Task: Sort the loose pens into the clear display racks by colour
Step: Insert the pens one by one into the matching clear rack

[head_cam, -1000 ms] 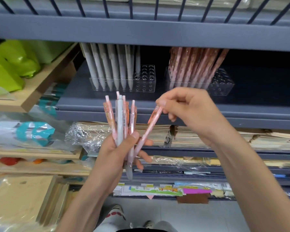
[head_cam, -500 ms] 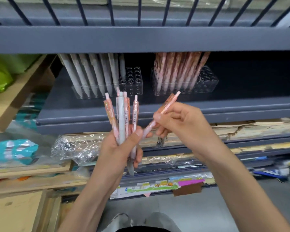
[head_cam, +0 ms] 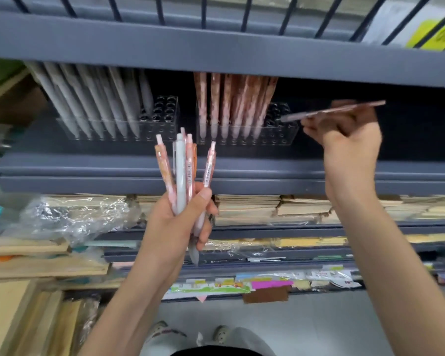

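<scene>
The right hand (head_cam: 350, 134) is raised into the shelf bay and pinches a single pink pen (head_cam: 308, 114) between its thumb and curled fingers. The pen lies almost level, its tip pointing left at the open holes at the near end of a clear rack (head_cam: 280, 136). Blur hides whether the tip touches a hole. Further from that hand, the rest of this rack is filled with pink patterned pens (head_cam: 231, 104), standing tip down and leaning. Beyond a gap to the left, a second clear rack (head_cam: 165, 124) holds grey pens (head_cam: 100, 104) in rows, with a block of empty holes at the end nearest the first rack.

The left hand (head_cam: 176, 222), lower and in front of the shelf edge (head_cam: 267, 176), grips a bundle of pens (head_cam: 188, 165) upright with the thumb across the barrels. The bundle is several pink ones around one grey pen (head_cam: 180, 176), clicker ends up. Barcode stickers (head_cam: 189, 172) show on two pink barrels, their digits too small to read. Below the hands lie stacks of wrapped paper goods (head_cam: 249, 206). High above the right hand, a yellow label (head_cam: 432, 34) bears print too blurred to read.
</scene>
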### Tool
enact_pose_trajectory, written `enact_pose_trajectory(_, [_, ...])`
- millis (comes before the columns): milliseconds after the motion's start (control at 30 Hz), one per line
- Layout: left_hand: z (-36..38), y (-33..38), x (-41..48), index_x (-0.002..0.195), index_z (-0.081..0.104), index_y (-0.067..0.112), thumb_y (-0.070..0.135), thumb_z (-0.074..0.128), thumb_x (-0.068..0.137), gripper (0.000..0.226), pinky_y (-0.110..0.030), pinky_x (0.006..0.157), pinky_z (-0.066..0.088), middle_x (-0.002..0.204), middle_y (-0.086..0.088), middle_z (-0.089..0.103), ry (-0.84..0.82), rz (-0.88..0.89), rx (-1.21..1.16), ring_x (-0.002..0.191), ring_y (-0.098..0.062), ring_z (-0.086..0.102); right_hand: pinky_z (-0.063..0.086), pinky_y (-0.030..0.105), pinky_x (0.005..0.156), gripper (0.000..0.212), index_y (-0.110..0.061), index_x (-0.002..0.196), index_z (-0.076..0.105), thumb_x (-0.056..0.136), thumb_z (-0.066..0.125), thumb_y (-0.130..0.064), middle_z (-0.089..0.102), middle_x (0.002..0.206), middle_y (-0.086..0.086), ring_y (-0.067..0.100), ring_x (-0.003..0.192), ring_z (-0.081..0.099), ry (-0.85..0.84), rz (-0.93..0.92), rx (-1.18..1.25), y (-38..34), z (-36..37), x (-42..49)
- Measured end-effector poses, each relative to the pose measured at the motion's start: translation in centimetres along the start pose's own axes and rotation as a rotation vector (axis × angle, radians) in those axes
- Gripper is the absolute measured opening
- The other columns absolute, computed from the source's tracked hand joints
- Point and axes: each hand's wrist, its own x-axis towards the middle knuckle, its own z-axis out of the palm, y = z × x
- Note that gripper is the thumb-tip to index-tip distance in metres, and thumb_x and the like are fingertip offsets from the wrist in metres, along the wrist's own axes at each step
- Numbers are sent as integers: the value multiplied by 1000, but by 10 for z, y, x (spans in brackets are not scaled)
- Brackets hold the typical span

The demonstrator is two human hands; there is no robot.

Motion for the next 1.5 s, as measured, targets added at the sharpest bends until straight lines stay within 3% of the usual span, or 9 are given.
enact_pose_trajectory(133, [20, -13, -4, 85, 67, 25, 34, 69, 84, 9, -24, 39, 40, 86, -9, 74, 63, 24, -3, 41, -14, 46, 57, 33, 81, 29, -11, 90, 50, 88, 51, 18, 59, 83, 13, 24, 79, 61, -53, -29, 31, 7, 9, 32])
enact_pose_trajectory(300, [30, -17, -8, 78, 70, 32, 34, 67, 88, 10, -24, 39, 41, 86, -11, 73, 119, 46, 32, 42, -13, 48, 49, 26, 88, 15, -21, 83, 66, 92, 59, -10, 69, 93, 5, 22, 93, 66, -230, -218, -571, 19, 21, 62])
enact_pose_trajectory(467, [37, -13, -2, 77, 73, 31, 43, 73, 83, 13, -23, 40, 40, 74, -12, 63, 185, 49, 35, 43, -13, 50, 34, 16, 75, 20, -8, 98, 69, 96, 50, -13, 69, 108, 12, 24, 98, 60, -447, -367, -805, 12, 34, 75])
enact_pose_trajectory(567, [41, -14, 2, 76, 72, 30, 40, 74, 84, 13, -24, 40, 41, 65, -10, 60, 201, 57, 27, 45, -15, 51, 34, 26, 76, 24, -6, 114, 59, 99, 45, -18, 62, 114, 18, 35, 106, 57, -538, -343, -965, 12, 39, 82])
enact_pose_trajectory(667, [43, -17, 4, 75, 69, 28, 35, 74, 88, 15, -24, 40, 42, 56, -5, 55, 208, 57, 33, 47, -17, 52, 30, 27, 71, 24, -8, 119, 54, 100, 43, -17, 59, 108, 16, 28, 93, 56, -588, -308, -1002, 12, 41, 87])
enact_pose_trajectory(1000, [44, -19, 3, 80, 77, 29, 46, 75, 81, 18, -23, 42, 44, 73, -8, 68, 223, 84, 75, 54, -15, 58, 33, 29, 77, 41, -15, 141, 40, 103, 41, -28, 50, 137, 19, 39, 115, 52, -639, -294, -1082, 15, 43, 97])
enact_pose_trajectory(1233, [48, -21, -1, 80, 77, 27, 46, 75, 79, 18, -22, 42, 43, 75, -6, 70, 225, 86, 69, 52, -13, 57, 39, 30, 87, 40, -12, 136, 46, 99, 48, -26, 55, 133, 15, 35, 117, 54, -636, -354, -958, 22, 40, 95])
enact_pose_trajectory(1400, [52, -21, -3, 81, 76, 29, 43, 77, 81, 14, -21, 42, 43, 85, -8, 74, 219, 91, 52, 53, -12, 56, 50, 30, 87, 19, -15, 101, 70, 90, 56, -20, 73, 99, 5, 23, 93, 67, -389, -251, -683, 20, 20, 84])
enact_pose_trajectory(1500, [54, -20, -3, 79, 76, 28, 44, 74, 79, 17, -21, 43, 44, 83, -7, 74, 210, 100, 62, 52, -12, 55, 52, 33, 57, 13, -25, 78, 69, 84, 58, -22, 71, 67, 0, 14, 55, 62, -413, -11, -347, 12, 2, 48])
